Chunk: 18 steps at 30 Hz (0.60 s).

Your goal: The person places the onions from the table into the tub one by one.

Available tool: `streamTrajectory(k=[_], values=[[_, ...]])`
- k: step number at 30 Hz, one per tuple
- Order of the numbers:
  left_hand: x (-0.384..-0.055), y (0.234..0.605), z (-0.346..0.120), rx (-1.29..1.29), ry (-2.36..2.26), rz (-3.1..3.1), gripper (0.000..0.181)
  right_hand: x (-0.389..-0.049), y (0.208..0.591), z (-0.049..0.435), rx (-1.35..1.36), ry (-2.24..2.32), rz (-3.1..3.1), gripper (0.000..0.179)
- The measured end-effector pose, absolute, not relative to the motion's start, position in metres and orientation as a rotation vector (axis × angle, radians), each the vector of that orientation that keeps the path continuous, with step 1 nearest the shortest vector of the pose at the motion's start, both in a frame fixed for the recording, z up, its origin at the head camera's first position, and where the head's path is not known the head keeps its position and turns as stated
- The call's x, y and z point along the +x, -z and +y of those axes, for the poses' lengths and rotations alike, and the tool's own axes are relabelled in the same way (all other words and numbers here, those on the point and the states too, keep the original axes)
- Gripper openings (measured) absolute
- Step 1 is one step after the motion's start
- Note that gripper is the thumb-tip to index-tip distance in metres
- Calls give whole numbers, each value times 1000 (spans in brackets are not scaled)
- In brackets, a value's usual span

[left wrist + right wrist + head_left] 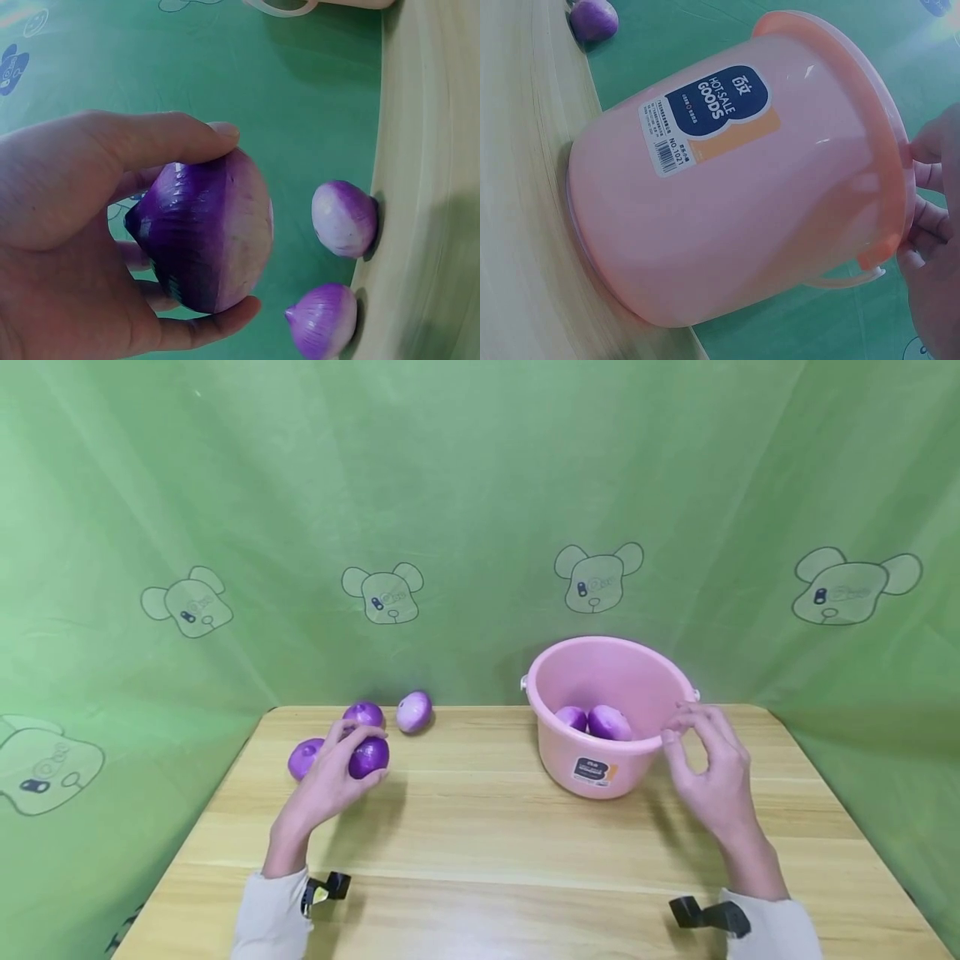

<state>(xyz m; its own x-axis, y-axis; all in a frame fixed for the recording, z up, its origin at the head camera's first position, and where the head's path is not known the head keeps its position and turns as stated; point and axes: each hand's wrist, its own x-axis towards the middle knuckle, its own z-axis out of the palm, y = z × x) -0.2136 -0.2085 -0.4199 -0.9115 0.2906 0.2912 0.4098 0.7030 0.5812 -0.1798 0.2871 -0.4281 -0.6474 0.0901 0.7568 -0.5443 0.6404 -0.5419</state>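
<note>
In the head view my left hand (330, 781) grips a purple onion (369, 758), raised over the left part of the table. The left wrist view shows that onion (206, 229) between thumb and fingers, its pointed tip toward the palm. Three other onions lie near it: one onion (303, 758) partly behind the hand, another onion (364, 714) just beyond, and a paler onion (414, 712) at the back edge. My right hand (712, 768) holds the rim of a pink bucket (592, 764) at its right side. Inside the bucket are two onions (610, 723).
The wooden table (480, 835) ends at the back against a green curtain (465, 485) printed with bear heads. On the bucket's front is a dark label (720, 105), and its white handle (847, 281) hangs at the side.
</note>
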Motion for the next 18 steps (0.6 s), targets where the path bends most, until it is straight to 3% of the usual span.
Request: streamTrajectory(k=[18], values=[[-222, 410, -194, -600, 1056, -2624, 56, -180, 429, 288, 364, -1007, -2056, 11]])
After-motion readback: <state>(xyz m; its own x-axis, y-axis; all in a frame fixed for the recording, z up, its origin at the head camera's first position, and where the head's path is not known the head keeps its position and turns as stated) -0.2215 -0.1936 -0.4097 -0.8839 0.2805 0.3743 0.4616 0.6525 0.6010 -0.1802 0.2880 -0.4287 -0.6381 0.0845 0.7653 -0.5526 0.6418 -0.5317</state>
